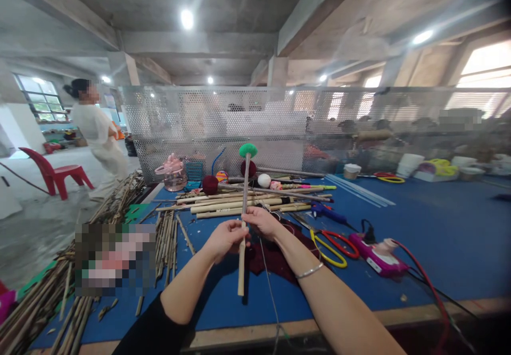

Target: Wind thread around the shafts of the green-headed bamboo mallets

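A long stick [246,184] stands nearly upright between my two hands, topped by a fuzzy green ball [248,150]. Its lower end is pale bamboo; the upper length looks grey. My left hand [227,239] is closed around the lower part, thumb against the stick. Just above it, my right hand [259,222] pinches the same stick with its fingertips. Under the right forearm lies dark red cloth [271,256], and a thin thread [266,270] runs down to the table edge. Behind the hands, several bamboo sticks [223,207] lie in a pile.
Scissors with yellow and red handles [335,246], a blue glue gun [328,213] and a magenta power strip [377,256] lie right. Twigs [165,246] cover the left. Yarn balls [210,185] and a pink-lidded jar [174,175] stand before a perforated metal screen [191,115]. A person [98,131] is at left.
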The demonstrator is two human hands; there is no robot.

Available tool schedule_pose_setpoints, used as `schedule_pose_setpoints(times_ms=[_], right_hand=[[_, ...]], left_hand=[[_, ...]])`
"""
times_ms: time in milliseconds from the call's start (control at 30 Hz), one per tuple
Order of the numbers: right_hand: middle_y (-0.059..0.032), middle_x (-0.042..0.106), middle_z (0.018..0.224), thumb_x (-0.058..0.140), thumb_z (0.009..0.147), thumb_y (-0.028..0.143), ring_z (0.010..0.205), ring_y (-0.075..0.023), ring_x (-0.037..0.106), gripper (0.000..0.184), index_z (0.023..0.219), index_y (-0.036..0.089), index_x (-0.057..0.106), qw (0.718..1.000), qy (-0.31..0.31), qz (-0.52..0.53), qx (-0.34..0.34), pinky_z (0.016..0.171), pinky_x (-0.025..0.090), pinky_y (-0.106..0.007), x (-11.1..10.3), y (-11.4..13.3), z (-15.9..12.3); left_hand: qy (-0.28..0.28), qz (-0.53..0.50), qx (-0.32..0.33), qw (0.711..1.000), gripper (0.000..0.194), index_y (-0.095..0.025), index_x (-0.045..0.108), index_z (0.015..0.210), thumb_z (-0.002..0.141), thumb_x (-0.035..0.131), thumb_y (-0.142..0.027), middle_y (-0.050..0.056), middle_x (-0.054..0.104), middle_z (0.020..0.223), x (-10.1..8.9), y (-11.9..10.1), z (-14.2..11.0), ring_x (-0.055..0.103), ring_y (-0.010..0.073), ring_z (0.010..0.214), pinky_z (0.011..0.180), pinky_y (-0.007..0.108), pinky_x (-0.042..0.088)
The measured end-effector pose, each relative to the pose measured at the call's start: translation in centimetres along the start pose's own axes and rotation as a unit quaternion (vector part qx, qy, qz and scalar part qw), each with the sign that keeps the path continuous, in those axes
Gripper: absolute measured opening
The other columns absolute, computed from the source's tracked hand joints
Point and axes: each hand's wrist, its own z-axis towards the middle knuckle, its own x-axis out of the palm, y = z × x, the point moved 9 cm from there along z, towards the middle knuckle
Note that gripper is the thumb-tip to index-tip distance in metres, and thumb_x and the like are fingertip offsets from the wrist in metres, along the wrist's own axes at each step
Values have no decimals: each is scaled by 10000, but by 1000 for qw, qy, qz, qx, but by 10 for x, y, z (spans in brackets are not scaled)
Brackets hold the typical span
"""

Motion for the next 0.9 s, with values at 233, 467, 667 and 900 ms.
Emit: schedule_pose_setpoints(times_ms=[233, 467, 667, 900], right_hand=[[48, 492, 514, 673, 619, 391, 416, -47, 385, 323, 720, 140, 497, 999, 26, 16, 13, 409, 239, -178, 9, 4, -3], [27, 534, 560, 735, 537, 362, 503, -69, 460, 351, 660, 126, 505, 997, -20, -65, -27, 479, 321, -190, 2, 8, 0], [72, 441, 469, 636, 668, 418, 338, -27, 303, 324, 761, 152, 476, 999, 38, 16, 19, 351, 153, -165, 11, 2, -5], [75, 445, 469, 712, 589, 349, 356, -22, 316, 343, 716, 141, 469, 1000, 6, -1, -2, 352, 175, -160, 5, 3, -2]], left_hand=[[44, -35, -1, 998, 374, -136, 549, 883, 612, 695, -349, 59, 613, 774, 9, -2, -2, 595, 112, 601, 556, 224, 458], [-21, 67, 44, 997, 366, -127, 528, 788, 574, 713, -360, -10, 559, 561, -5, -1, 4, 547, 94, 465, 429, 167, 377], [75, -50, -8, 996, 369, -134, 560, 914, 629, 686, -332, 70, 629, 809, 15, -4, -6, 605, 109, 632, 574, 210, 457], [-7, 20, 23, 1000, 368, -132, 533, 771, 548, 736, -342, -2, 583, 612, -3, -1, 0, 568, 103, 513, 513, 221, 440]])
